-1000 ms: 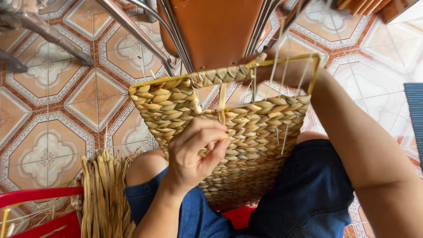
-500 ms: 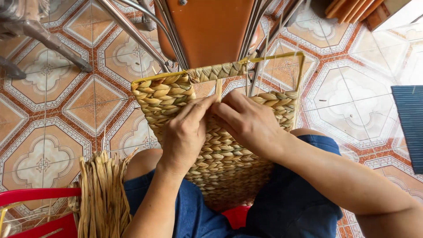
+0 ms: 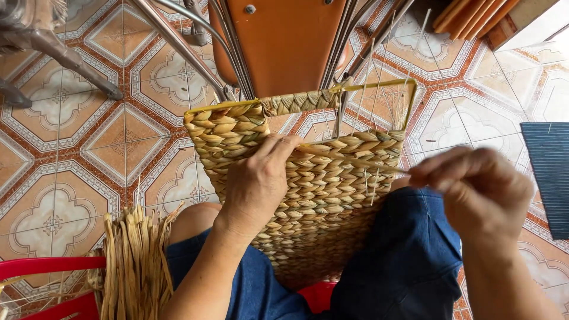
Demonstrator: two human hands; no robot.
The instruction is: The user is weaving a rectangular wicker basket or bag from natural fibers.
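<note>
A half-woven basket panel (image 3: pixel 320 195) of braided straw on a yellow wire frame (image 3: pixel 379 86) rests on my lap. My left hand (image 3: pixel 258 186) lies flat on the weave, fingertips pressing near the top middle. My right hand (image 3: pixel 477 189), blurred, is out to the right of the panel and pinches a straw strand (image 3: pixel 355 159) that runs taut from the weave to my fingers. Thin upright wire ribs (image 3: pixel 370 106) stand bare in the unwoven top right part.
A bundle of loose dried straw (image 3: pixel 133 261) lies by my left knee over a red plastic stool rim (image 3: pixel 47 266). An orange chair back with metal legs (image 3: pixel 284 41) stands just behind the panel. A dark ribbed mat (image 3: pixel 548 172) lies at the right on the patterned tile floor.
My right hand left the top middle of the weave and pulled out to the right, drawing a strand taut. My left hand stayed on the panel.
</note>
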